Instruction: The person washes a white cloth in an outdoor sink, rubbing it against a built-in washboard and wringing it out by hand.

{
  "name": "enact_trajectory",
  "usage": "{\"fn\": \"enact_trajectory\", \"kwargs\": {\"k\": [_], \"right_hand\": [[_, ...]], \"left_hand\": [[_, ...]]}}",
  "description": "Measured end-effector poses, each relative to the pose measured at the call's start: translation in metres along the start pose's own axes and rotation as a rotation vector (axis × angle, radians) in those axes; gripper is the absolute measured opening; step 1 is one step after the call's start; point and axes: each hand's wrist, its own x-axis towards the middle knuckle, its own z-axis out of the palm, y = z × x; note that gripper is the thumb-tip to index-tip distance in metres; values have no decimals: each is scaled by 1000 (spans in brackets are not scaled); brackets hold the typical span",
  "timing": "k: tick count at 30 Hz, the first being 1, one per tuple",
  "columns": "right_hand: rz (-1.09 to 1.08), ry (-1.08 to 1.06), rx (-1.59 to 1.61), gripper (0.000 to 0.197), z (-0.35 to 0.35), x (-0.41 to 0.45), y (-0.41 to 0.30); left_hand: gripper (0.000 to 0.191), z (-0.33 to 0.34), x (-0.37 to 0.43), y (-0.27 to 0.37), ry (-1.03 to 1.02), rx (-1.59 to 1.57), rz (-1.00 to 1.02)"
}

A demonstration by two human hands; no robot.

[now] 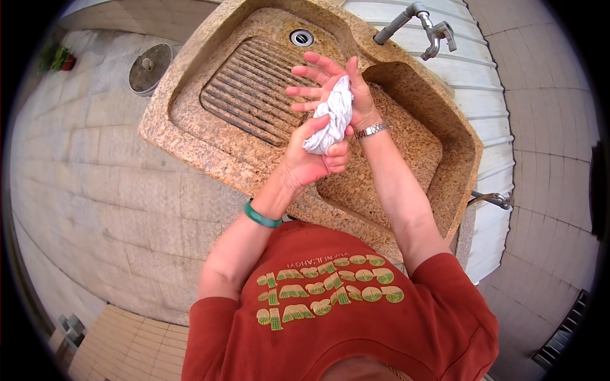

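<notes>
A twisted white cloth (336,116) is bunched above the divider of a speckled stone sink (295,200). My left hand (312,152), with a green bangle at the wrist, grips its lower end, thumb on top and fingers curled round. The cloth's upper end lies against the palm of my right hand (360,97), which is turned up with its fingers spread. A metal-banded watch (371,130) circles the right wrist. Beneath the hands, the sink has a ribbed washboard (243,90) on the left and a deep basin (405,143) on the right.
A metal tap (436,38) on a grey pipe rises behind the basin. A round drain (301,37) sits past the washboard. White corrugated sheeting (481,109) runs along the right. A bucket (151,69) stands on the paved floor (95,157) to the left. Another tap (498,200) juts out low at right.
</notes>
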Motion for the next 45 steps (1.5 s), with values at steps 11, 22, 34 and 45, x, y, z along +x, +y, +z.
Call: {"fn": "enact_trajectory", "kwargs": {"k": [11,22,34,45], "right_hand": [[40,373,-469,27,-5,4,9],[153,324,-497,53,-28,10,-4],[-68,-121,-36,66,-5,-5,-3],[22,568,-726,22,-21,14,20]], "left_hand": [[30,9,-1,4,524,768,86],[28,2,-2,13,541,714,98],[47,17,-9,-4,47,48,82],[18,-16,23,-2,748,1037,394]]}}
